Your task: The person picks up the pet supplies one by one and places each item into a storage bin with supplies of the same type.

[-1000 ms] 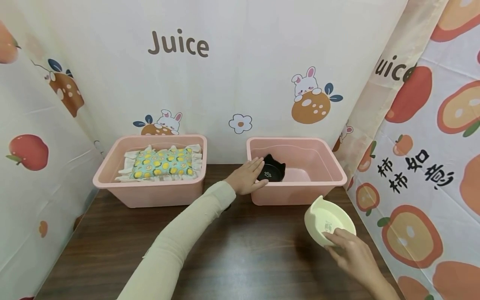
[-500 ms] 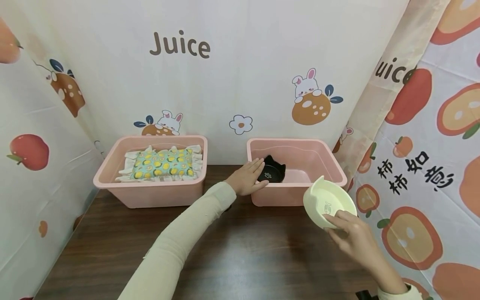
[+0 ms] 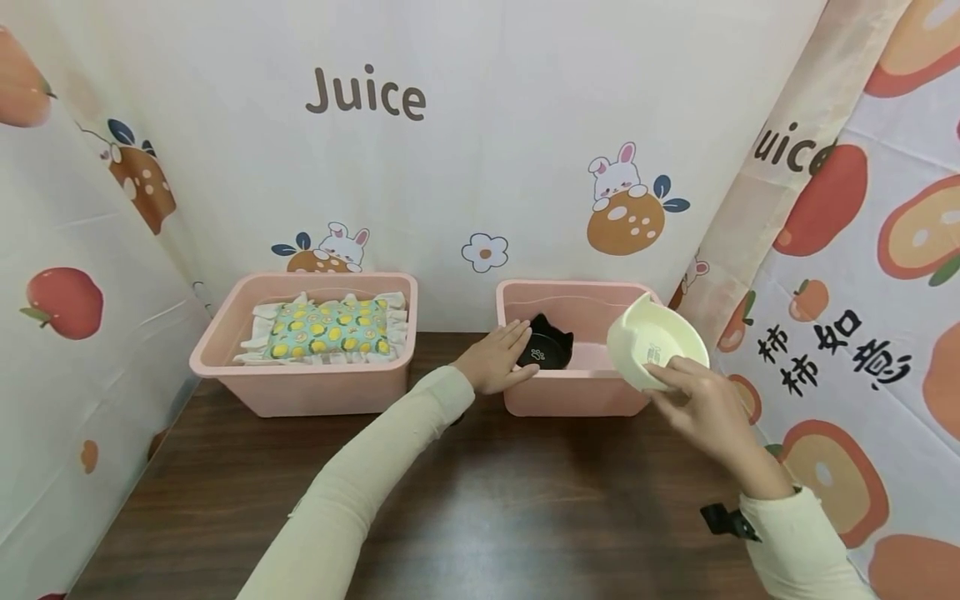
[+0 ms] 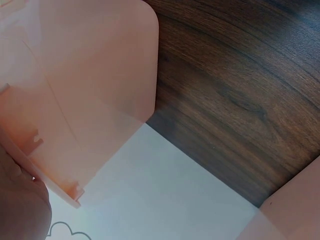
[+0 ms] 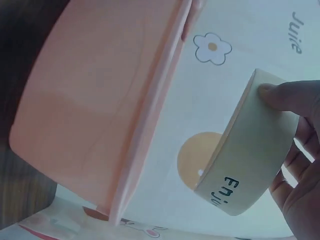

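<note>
In the head view my right hand (image 3: pixel 697 404) pinches the rim of a pale yellow-green pet bowl (image 3: pixel 660 337) with a raised pointed edge. The bowl is tilted and overlaps the right end of a pink bin (image 3: pixel 573 392). Lettering shows on the bowl's outer wall (image 5: pixel 250 150) in the right wrist view. My left hand (image 3: pixel 495 358) rests with straight fingers on that bin's left rim. Just beside those fingers, a black cat-eared bowl (image 3: pixel 546 343) with a paw print sits inside the bin.
A second pink bin (image 3: pixel 300 392) at the left holds a lemon-print cushion (image 3: pixel 330 327) with white ruffles. Both bins stand on a dark wooden table (image 3: pixel 480 500). Printed curtains (image 3: pixel 525 125) hang behind and at both sides.
My right hand has carried the pale bowl from low over the table up and away to the pink bin's right end. My left hand has kept its place on the rim.
</note>
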`<action>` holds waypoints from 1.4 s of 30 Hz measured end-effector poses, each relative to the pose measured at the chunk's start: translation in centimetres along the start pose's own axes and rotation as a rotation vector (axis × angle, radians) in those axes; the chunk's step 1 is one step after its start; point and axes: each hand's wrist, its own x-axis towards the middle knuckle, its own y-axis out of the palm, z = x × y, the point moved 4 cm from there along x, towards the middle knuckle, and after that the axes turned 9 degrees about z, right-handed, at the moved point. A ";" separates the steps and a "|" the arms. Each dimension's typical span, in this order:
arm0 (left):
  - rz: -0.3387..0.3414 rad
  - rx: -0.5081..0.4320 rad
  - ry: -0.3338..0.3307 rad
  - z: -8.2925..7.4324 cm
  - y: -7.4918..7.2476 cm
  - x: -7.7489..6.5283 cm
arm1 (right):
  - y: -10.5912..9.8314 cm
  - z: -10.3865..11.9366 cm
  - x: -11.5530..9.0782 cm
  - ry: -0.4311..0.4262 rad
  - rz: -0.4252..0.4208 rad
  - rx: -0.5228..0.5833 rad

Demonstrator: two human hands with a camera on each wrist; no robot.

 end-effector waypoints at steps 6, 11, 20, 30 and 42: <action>0.005 -0.012 -0.009 0.1 0.0 0.0 | 0.6 -2.4 3.0 0.043 0.031 -0.008; 0.002 -0.006 -0.009 0.1 0.2 0.1 | 1.5 -4.6 5.1 0.055 0.086 -0.032; 0.005 0.010 -0.014 0.1 0.2 0.2 | 3.8 -8.9 7.4 0.181 0.366 -0.012; 0.019 0.006 -0.019 0.0 0.1 0.0 | 7.8 -11.9 7.6 0.284 0.510 0.028; 0.018 0.003 -0.013 0.1 -0.1 0.0 | 11.4 -13.5 7.8 0.245 0.511 0.099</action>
